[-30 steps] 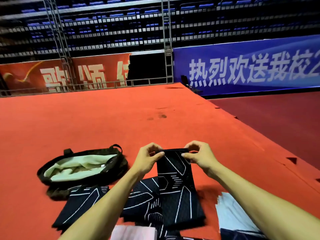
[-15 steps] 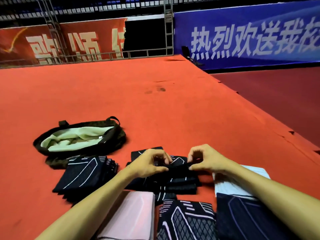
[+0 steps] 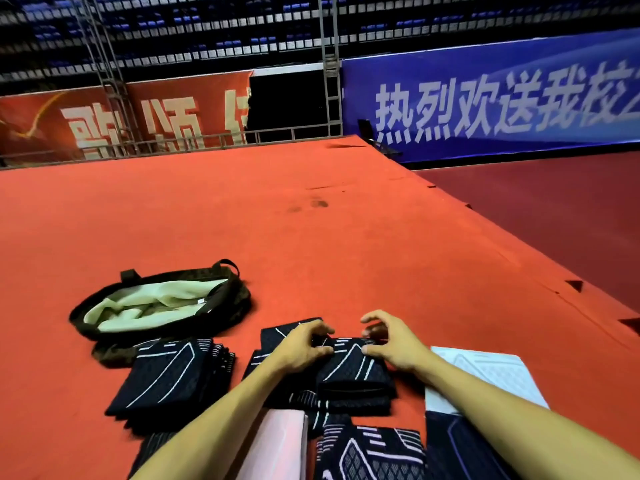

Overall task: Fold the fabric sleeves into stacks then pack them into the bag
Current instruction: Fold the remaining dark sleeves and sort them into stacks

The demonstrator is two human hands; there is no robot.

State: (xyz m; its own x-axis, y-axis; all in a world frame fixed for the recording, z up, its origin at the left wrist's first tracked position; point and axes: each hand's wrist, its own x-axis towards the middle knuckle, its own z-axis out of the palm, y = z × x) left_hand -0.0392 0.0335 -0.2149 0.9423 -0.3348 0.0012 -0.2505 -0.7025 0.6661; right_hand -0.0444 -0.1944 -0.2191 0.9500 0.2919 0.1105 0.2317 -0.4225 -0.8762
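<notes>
A black fabric sleeve with white lines (image 3: 353, 368) lies folded on a small pile of like sleeves in front of me. My left hand (image 3: 304, 344) pinches its far edge. My right hand (image 3: 391, 341) hovers at the far right corner with fingers arched and apart, only the thumb touching the cloth. A second stack of folded black sleeves (image 3: 173, 375) sits to the left. Behind that stack, the dark bag (image 3: 239, 296) with pale green lining lies wide open on the carpet.
Near me lie a pink sleeve (image 3: 277, 441), a black patterned sleeve (image 3: 374, 455), a dark blue sleeve (image 3: 464, 445) and a white sleeve (image 3: 491, 372). All rest on a red carpeted stage (image 3: 311, 237). Its right edge (image 3: 519, 258) drops to a darker floor.
The sleeve was held upright by its top edge, then folded down onto the pile. My right hand's fingers have since lifted off it; the left still holds the edge.
</notes>
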